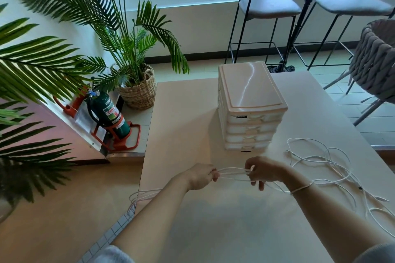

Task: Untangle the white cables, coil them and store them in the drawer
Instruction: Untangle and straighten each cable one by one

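- The left hand (202, 176) is curled around one end of a bundle of white cable strands, gripping them at the fingertips.
- The right hand (264, 171) pinches the other end of the same strands, fingers bent around them, so the strands run taut and roughly level between the two hands.
- The white cables (333, 162) trail from the right hand into a loose tangle of loops on the table's right side; one strand crosses the right wrist, and more loops hang over the table's left edge below the left forearm.
- The table (183, 113) is pale beige with a smooth, faintly glossy top.
- A white plastic drawer unit (250, 102) stands on the table just beyond the hands, its stacked drawers all closed.
- On the floor to the left, a green fire extinguisher (109, 113) sits in an orange stand, beside a palm plant in a woven basket (140, 92).
- Beyond the table, two bar stools (269, 6) stand beneath a bright window, and a grey woven chair (374, 60) sits at the right.
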The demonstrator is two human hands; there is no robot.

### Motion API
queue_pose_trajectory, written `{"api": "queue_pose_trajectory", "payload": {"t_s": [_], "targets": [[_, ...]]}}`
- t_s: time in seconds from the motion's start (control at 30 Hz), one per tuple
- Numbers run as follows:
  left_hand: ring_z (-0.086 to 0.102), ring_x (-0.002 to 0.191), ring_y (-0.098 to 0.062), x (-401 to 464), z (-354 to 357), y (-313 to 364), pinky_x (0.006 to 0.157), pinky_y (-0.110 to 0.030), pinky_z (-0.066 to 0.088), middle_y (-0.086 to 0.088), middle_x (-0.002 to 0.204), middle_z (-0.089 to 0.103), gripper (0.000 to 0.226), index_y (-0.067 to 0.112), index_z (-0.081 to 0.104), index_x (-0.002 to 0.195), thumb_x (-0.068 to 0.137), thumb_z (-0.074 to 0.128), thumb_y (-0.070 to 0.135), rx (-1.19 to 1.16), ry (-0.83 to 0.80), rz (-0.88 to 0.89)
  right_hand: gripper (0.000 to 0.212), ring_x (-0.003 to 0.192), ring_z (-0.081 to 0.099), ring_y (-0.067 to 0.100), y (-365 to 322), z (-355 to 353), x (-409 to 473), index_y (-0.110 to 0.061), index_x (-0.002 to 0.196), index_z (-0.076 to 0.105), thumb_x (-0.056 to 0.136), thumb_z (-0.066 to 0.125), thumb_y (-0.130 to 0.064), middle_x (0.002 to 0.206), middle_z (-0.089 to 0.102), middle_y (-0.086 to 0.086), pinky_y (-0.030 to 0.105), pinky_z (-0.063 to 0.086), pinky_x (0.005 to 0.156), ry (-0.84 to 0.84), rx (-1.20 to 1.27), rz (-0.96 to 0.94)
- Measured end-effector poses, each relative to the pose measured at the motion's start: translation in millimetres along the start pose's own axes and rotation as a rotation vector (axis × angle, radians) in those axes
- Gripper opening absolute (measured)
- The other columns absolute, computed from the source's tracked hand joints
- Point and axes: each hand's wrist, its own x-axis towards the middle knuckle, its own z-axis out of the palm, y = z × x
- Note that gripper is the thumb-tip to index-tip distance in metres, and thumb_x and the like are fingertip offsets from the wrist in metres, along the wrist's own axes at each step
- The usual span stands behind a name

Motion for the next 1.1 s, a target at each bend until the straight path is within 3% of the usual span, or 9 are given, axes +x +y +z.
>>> {"api": "queue_pose_trajectory", "payload": {"t_s": [0.1, 0.17, 0.3, 0.47, 0.6, 0.67, 0.83, 0.97, 1.1], "targets": [[0.043, 0.085, -0.015, -5, -3, -13, 0.064, -0.022, 0.029, -0.018, 0.115, 0.06, 0.029, 0.008, 0.059, 0.102, 0.101, 0.035, 0.024, -0.024, 0.022, -0.029, 0.02, 0.028, 0.047, -0.003, 32, -17, -7, -0.016, 0.081, 0.048, 0.078, 0.05, 0.004, 0.049, 0.055, -0.006, 0.015, 0.038, 0.039, 0.1, -0.133, 0.159], [0.044, 0.086, -0.014, -8, -4, -23, 0.067, -0.021, 0.032, -0.017, 0.117, 0.06, 0.029, 0.009, 0.059, 0.102, 0.101, 0.035, 0.025, -0.026, 0.023, -0.057, 0.017, 0.044, 0.056, 0.003, 54, -30, -14, -0.015, 0.081, 0.052, 0.08, 0.052, 0.002, 0.067, 0.061, 0.005, 0.014, 0.038, 0.042, 0.192, -0.178, 0.248], [0.046, 0.088, -0.016, -5, -3, -17, 0.068, -0.022, 0.032, -0.016, 0.117, 0.06, 0.032, 0.004, 0.059, 0.108, 0.101, 0.035, 0.025, -0.009, 0.014, -0.045, 0.024, 0.109, 0.055, 0.027, 71, -51, -17, -0.022, 0.098, 0.064, 0.082, 0.051, -0.009, 0.111, 0.063, 0.009, 0.037, 0.037, 0.102, 0.626, -0.356, 0.453], [0.054, 0.099, -0.024, -3, -6, -12, 0.077, -0.026, 0.035, -0.017, 0.117, 0.06, 0.032, 0.003, 0.059, 0.109, 0.101, 0.035, 0.024, 0.004, 0.02, -0.054, 0.024, 0.115, 0.041, 0.039, 88, -50, -21, -0.016, 0.089, 0.073, 0.086, 0.051, -0.009, 0.121, 0.054, 0.018, 0.054, 0.007, 0.112, 1.134, -0.417, 0.485], [0.053, 0.099, -0.025, -5, -3, -13, 0.082, -0.026, 0.038, -0.016, 0.118, 0.06, 0.033, 0.004, 0.059, 0.11, 0.101, 0.035, 0.024, 0.01, 0.007, -0.075, 0.036, 0.127, 0.035, 0.033, 96, -35, -14, -0.035, 0.118, 0.057, 0.089, 0.045, -0.016, 0.136, 0.041, 0.01, 0.047, 0.023, 0.109, 0.685, -0.326, 0.614], [0.052, 0.095, -0.024, -7, -2, -18, 0.08, -0.026, 0.04, -0.016, 0.114, 0.06, 0.031, 0.007, 0.06, 0.106, 0.101, 0.035, 0.024, 0.01, -0.001, -0.096, 0.034, 0.122, 0.047, 0.032, 107, -32, -5, -0.025, 0.117, 0.06, 0.085, 0.048, -0.02, 0.13, 0.051, 0.01, 0.039, 0.04, 0.101, 0.499, -0.242, 0.619], [0.046, 0.087, -0.017, -10, 5, -35, 0.071, -0.02, 0.034, -0.005, 0.098, 0.052, 0.021, 0.019, 0.051, 0.09, 0.101, 0.035, 0.028, 0.015, -0.005, -0.148, 0.021, 0.063, 0.068, 0.019, 100, -46, -9, -0.011, 0.089, 0.065, 0.092, 0.049, -0.025, 0.075, 0.068, 0.006, 0.021, 0.05, 0.06, 0.547, -0.155, 0.526], [0.045, 0.088, -0.015, -8, 2, -29, 0.066, -0.019, 0.029, -0.009, 0.102, 0.057, 0.023, 0.018, 0.055, 0.094, 0.101, 0.035, 0.026, 0.023, 0.007, -0.122, 0.024, 0.046, 0.055, 0.012, 63, -25, -9, -0.014, 0.109, 0.059, 0.086, 0.052, -0.011, 0.077, 0.062, 0.006, 0.022, 0.045, 0.044, 0.479, -0.058, 0.35], [0.046, 0.088, -0.015, -6, 0, -29, 0.067, -0.018, 0.03, 0.001, 0.095, 0.052, 0.025, 0.022, 0.05, 0.082, 0.101, 0.035, 0.025, -0.009, 0.026, -0.112, 0.048, 0.043, 0.047, 0.01, 23, 32, -1, -0.018, 0.125, 0.049, 0.08, 0.053, -0.004, 0.079, 0.056, 0.005, 0.017, 0.039, 0.032, 0.115, -0.017, 0.148]]}}
